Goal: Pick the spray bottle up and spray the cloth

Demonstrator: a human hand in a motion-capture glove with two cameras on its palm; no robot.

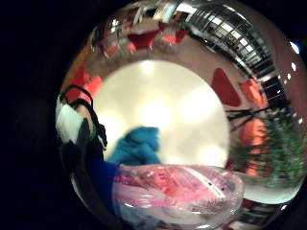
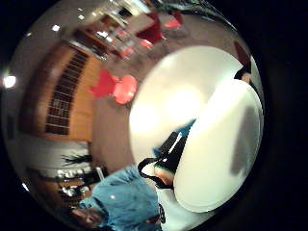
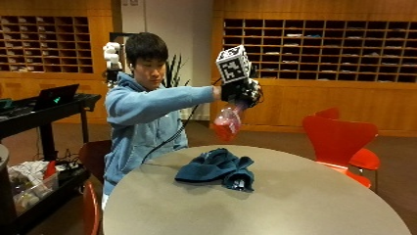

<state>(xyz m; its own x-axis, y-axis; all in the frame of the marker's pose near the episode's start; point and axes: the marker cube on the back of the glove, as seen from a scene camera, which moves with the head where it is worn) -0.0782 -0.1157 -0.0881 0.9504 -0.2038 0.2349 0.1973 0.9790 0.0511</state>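
Note:
A person at a round table holds a clear spray bottle with pink liquid up in the air, gripped by the gloved right hand. The bottle hangs tilted above and just behind a crumpled teal cloth that lies on the table. In the little finger side palm view the bottle's pink body fills the near field, with the cloth on the white table beyond it. The thumb side palm view shows the bottle's white part close to the palm and a sliver of cloth.
Red chairs stand at the table's right. A black cart with a laptop and clutter is at the left. Wooden pigeonhole shelves line the back wall. The person's other hand is out of sight.

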